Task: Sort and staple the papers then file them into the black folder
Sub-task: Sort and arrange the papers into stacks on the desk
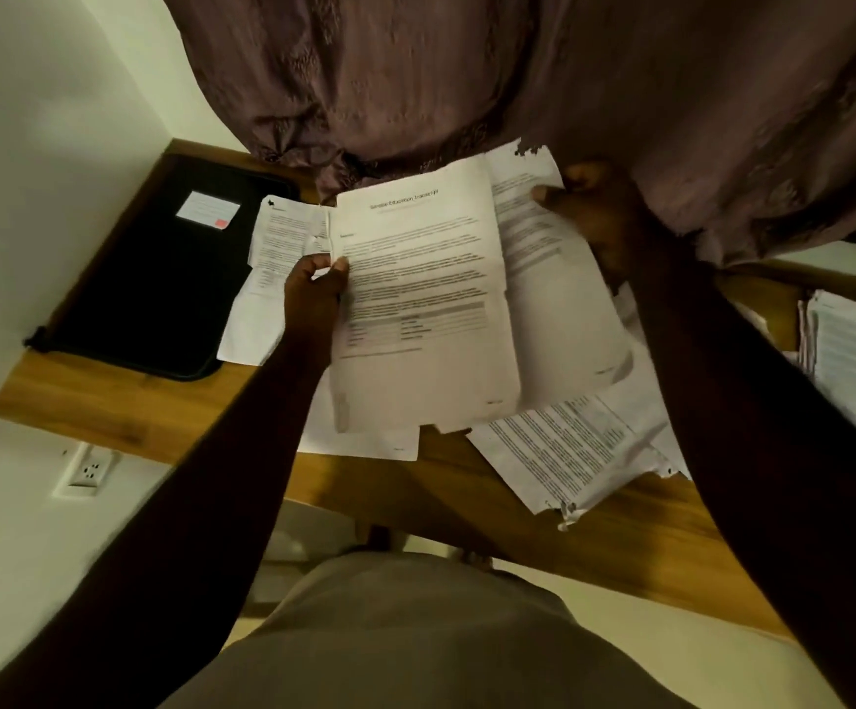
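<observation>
Firm pinch, left hand on transcript page; right hand grips second sheet; black folder lies leftward.

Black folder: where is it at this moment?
In the head view the black folder lies flat at the left end of the wooden table, against the wall, just left of the papers the left hand holds.

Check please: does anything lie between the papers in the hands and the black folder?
Only loose sheets on the table, overlapping the right edge of the black folder. The left hand and right hand hold papers above them. The folder looks closed.
</observation>
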The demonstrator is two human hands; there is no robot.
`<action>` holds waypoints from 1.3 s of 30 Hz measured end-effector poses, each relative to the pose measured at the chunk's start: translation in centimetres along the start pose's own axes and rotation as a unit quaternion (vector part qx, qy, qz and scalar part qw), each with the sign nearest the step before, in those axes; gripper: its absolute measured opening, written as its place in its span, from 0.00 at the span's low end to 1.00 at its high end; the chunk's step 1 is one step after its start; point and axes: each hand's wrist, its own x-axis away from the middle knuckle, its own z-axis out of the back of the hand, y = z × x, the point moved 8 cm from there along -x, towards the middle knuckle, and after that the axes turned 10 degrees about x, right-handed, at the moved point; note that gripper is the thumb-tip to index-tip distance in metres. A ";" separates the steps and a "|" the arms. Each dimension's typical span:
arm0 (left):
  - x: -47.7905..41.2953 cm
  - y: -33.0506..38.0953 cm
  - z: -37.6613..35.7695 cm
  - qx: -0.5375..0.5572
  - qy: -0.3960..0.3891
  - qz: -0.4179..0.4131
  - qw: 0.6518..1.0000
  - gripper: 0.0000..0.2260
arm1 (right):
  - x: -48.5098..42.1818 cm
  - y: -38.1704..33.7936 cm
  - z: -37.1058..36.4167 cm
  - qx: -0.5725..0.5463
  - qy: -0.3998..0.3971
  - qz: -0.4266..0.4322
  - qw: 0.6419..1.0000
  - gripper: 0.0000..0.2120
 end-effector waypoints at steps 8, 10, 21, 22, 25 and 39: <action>2.1 -2.2 -4.2 0.083 -0.014 0.086 0.993 0.13 | 2.1 2.3 -3.6 -0.096 -0.014 -0.024 0.995 0.05; 3.0 -2.6 -4.8 0.085 -0.046 0.108 0.989 0.10 | 2.2 3.0 -4.0 -0.070 -0.009 -0.012 0.997 0.05; 2.9 -2.4 -0.3 0.068 -0.096 0.098 0.988 0.17 | 5.6 11.2 -4.8 0.372 -0.150 0.020 0.916 0.32; 2.8 -2.2 0.4 0.072 -0.091 0.093 0.989 0.17 | 6.4 12.1 -5.3 0.448 -0.175 0.031 0.876 0.33; 2.4 -2.3 2.6 0.079 -0.064 0.086 0.991 0.19 | 7.7 13.3 -7.0 0.520 -0.189 0.066 0.831 0.42; 2.9 -1.8 4.6 0.125 -0.038 0.086 0.988 0.20 | 6.3 10.0 -8.9 0.565 -0.190 0.162 0.787 0.07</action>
